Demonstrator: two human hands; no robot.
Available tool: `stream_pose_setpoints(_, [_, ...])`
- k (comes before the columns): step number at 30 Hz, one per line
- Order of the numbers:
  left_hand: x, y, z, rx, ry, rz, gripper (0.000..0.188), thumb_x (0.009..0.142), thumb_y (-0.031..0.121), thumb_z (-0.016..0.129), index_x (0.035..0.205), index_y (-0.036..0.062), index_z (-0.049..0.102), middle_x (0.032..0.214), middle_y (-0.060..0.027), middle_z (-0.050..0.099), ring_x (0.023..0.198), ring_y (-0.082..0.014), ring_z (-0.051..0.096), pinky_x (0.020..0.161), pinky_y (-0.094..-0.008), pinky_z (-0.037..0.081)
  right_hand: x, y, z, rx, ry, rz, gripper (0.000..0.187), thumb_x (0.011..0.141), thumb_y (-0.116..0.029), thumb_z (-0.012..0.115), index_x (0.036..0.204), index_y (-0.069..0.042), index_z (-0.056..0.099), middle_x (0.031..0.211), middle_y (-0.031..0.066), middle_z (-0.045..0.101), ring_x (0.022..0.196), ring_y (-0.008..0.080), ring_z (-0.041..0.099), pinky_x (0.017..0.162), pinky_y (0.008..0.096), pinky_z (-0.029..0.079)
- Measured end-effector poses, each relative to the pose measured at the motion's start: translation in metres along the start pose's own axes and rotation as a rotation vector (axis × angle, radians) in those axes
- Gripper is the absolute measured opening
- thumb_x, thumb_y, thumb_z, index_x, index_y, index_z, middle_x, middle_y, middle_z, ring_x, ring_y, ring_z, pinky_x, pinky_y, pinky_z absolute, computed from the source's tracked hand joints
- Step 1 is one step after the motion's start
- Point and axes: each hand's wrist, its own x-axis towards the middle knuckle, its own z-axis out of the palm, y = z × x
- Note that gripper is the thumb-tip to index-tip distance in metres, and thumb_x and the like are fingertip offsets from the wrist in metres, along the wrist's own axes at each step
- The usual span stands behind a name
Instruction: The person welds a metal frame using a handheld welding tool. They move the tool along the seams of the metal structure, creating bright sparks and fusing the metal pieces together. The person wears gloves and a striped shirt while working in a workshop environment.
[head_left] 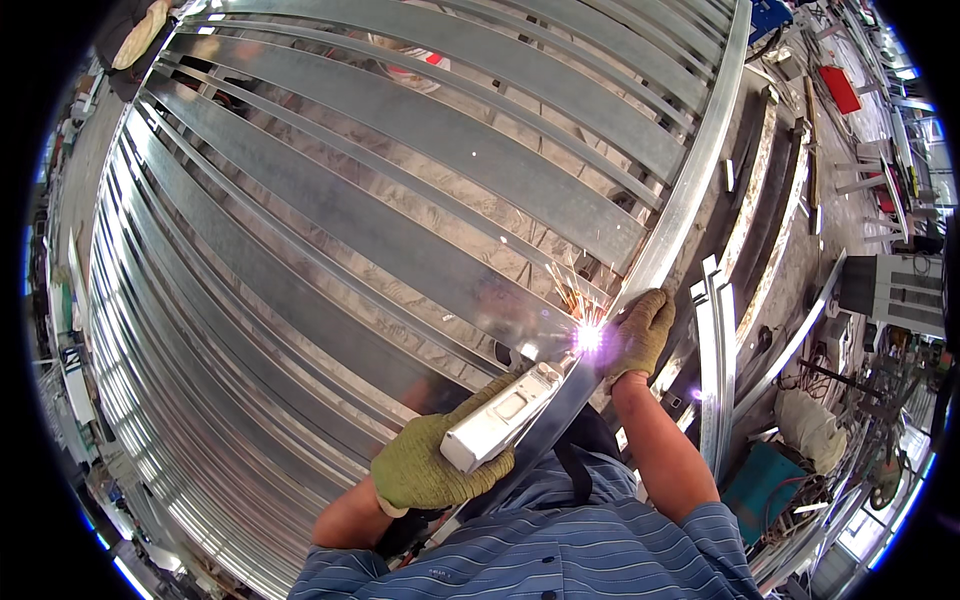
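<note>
My left hand (pixel 430 468), in a green work glove, is wrapped round a white handheld welding gun (pixel 500 418). The gun's tip points at a bright violet-white flash, from which orange sparks fly up and left. My right hand (pixel 645 330), also gloved, is closed over the edge tube (pixel 692 205) of a large metal frame, just right of the flash. Wide and narrow metal slats (pixel 380 240) run from that tube toward the far left. Glare hides the exact spot where the gun tip meets the metal.
Loose metal strips (pixel 712 345) lie right of the frame. Beyond them are a teal box (pixel 762 482), a grey cabinet-like box (pixel 893 290) and a red piece (pixel 840 90). A partly visible person (pixel 140 45) is at the far left corner. Concrete floor shows between the slats.
</note>
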Motion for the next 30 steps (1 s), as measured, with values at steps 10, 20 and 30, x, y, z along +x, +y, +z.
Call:
stream_pose_setpoints(10, [-0.004, -0.002, 0.002, -0.003, -0.005, 0.014, 0.074, 0.095, 0.029, 0.086, 0.161, 0.0117, 0.056, 0.104, -0.0174, 0.083, 0.092, -0.0359, 0.082, 0.079, -0.0408, 0.065, 0.001, 0.003, 0.005, 0.005, 0.036, -0.060, 0.057, 0.119, -0.042, 0.046, 0.146, 0.005, 0.061, 0.129, 0.0240, 0.071, 0.117, 0.0361, 0.068, 0.106, 0.0436, 0.052])
stream_pose_setpoints(20, [-0.010, 0.004, -0.001, -0.093, -0.007, -0.017, 0.064, 0.094, 0.024, 0.088, 0.151, 0.0115, 0.062, 0.108, -0.0143, 0.084, 0.092, -0.0297, 0.083, 0.080, -0.0371, 0.065, 0.005, 0.012, 0.001, -0.045, 0.048, -0.095, 0.058, 0.119, -0.043, 0.045, 0.147, 0.006, 0.061, 0.131, 0.0251, 0.068, 0.117, 0.0365, 0.065, 0.108, 0.0454, 0.050])
stream_pose_setpoints(30, [-0.014, 0.001, -0.002, -0.086, -0.043, -0.041, 0.078, 0.096, 0.030, 0.085, 0.166, 0.0157, 0.051, 0.105, -0.0173, 0.082, 0.089, -0.0366, 0.081, 0.080, -0.0413, 0.064, 0.010, 0.019, -0.001, 0.037, 0.026, -0.049, 0.057, 0.119, -0.042, 0.046, 0.142, 0.008, 0.061, 0.128, 0.0252, 0.068, 0.117, 0.0364, 0.064, 0.107, 0.0457, 0.049])
